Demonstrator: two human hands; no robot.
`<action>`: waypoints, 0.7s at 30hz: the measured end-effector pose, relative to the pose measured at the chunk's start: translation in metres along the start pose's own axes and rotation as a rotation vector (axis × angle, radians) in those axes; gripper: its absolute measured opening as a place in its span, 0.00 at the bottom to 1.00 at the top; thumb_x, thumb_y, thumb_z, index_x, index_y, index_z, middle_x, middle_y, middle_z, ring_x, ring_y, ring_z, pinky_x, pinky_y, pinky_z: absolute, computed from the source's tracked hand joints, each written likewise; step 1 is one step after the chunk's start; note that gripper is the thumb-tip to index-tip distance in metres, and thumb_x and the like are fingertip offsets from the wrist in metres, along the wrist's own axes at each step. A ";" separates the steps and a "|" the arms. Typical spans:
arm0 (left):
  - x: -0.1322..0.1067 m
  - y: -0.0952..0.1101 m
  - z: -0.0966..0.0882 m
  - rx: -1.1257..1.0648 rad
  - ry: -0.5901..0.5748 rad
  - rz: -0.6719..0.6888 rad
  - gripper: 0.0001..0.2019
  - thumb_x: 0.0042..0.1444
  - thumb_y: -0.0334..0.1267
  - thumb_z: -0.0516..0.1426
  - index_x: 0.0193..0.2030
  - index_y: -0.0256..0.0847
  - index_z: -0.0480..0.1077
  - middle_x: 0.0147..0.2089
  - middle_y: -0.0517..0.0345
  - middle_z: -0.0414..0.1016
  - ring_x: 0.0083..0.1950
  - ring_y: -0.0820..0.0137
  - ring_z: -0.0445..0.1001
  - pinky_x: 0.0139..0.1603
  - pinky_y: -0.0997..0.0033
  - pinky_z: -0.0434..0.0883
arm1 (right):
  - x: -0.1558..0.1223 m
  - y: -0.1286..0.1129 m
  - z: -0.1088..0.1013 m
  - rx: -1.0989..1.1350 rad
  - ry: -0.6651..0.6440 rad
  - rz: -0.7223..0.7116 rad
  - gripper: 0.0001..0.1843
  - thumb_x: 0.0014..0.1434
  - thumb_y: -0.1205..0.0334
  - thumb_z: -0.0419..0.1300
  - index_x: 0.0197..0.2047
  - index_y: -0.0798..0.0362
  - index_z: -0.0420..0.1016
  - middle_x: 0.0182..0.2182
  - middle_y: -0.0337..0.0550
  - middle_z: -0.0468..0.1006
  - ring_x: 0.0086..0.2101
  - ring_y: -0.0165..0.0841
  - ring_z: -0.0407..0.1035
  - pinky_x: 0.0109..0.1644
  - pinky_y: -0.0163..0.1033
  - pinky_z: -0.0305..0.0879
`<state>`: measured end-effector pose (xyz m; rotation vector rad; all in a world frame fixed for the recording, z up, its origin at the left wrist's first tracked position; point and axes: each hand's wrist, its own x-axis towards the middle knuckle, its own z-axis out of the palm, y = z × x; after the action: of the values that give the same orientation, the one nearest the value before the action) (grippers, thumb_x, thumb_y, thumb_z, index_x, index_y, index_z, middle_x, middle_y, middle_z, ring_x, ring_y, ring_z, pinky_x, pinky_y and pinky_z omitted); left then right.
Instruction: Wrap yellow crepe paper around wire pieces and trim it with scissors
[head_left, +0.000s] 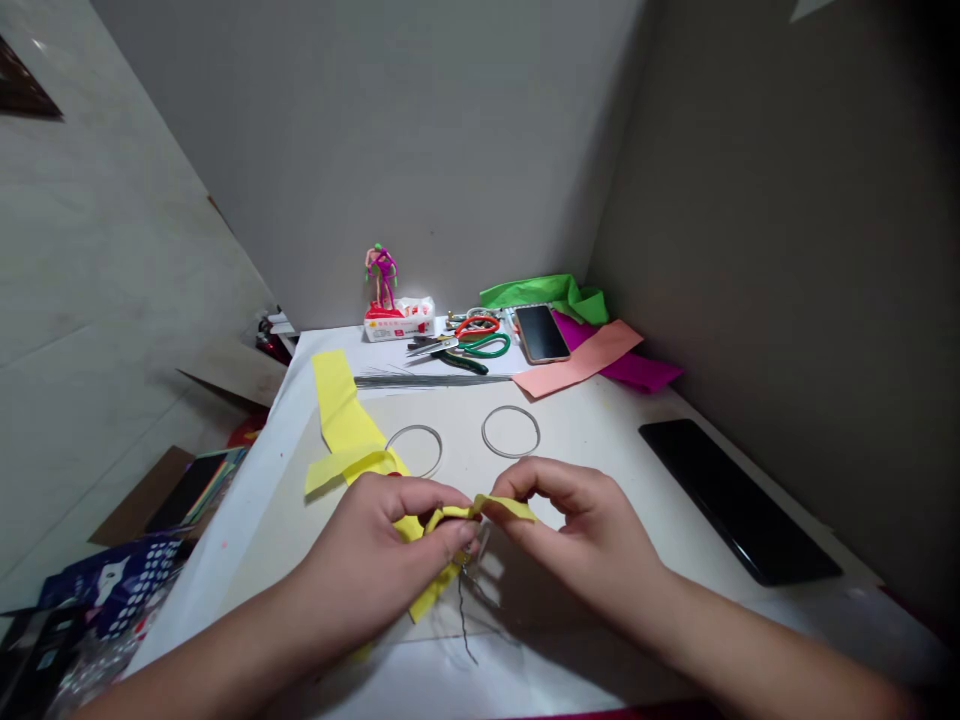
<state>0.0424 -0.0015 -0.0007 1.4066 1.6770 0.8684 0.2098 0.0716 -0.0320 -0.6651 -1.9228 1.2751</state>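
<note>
Head view: the left hand (367,560) and right hand (592,530) meet near six o'clock on the worktop (615,490), their fingers (517,480) pinched narrowly on a folded yellow crepe-paper strip (480,510). A thin dark wire (465,610) dangles below the grip (its upper end is hidden behind the fingers). A longer yellow strip (337,405) runs from under the left hand toward eleven o'clock. One wire ring (414,450) lies just ahead of the hands near eleven, and another wire ring (511,432) near twelve. Farther off, around one o'clock, sit green-handled pliers (480,347), a smartphone (541,333) and a salmon paper sheet (577,360).
</note>
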 end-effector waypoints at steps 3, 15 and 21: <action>0.000 -0.004 0.003 0.102 0.052 0.099 0.08 0.52 0.36 0.58 0.30 0.39 0.79 0.28 0.58 0.79 0.31 0.70 0.74 0.31 0.76 0.68 | 0.003 0.001 0.000 0.109 -0.028 0.162 0.07 0.54 0.63 0.62 0.27 0.55 0.72 0.24 0.37 0.72 0.27 0.27 0.65 0.32 0.31 0.62; 0.001 0.000 0.003 0.015 -0.048 -0.012 0.09 0.54 0.36 0.57 0.29 0.39 0.78 0.28 0.59 0.79 0.31 0.71 0.73 0.33 0.77 0.68 | 0.007 0.002 0.002 0.347 -0.104 0.376 0.12 0.51 0.56 0.65 0.27 0.57 0.70 0.24 0.39 0.73 0.27 0.29 0.66 0.33 0.35 0.61; -0.001 -0.007 0.005 0.202 -0.021 0.126 0.12 0.56 0.38 0.56 0.27 0.40 0.78 0.27 0.58 0.78 0.30 0.69 0.72 0.37 0.71 0.67 | 0.009 0.005 -0.001 0.304 -0.180 0.390 0.15 0.52 0.55 0.64 0.24 0.57 0.70 0.20 0.36 0.69 0.23 0.26 0.61 0.29 0.33 0.56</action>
<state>0.0437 -0.0038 -0.0085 1.6669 1.7127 0.7665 0.2048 0.0808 -0.0336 -0.8122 -1.7341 1.8822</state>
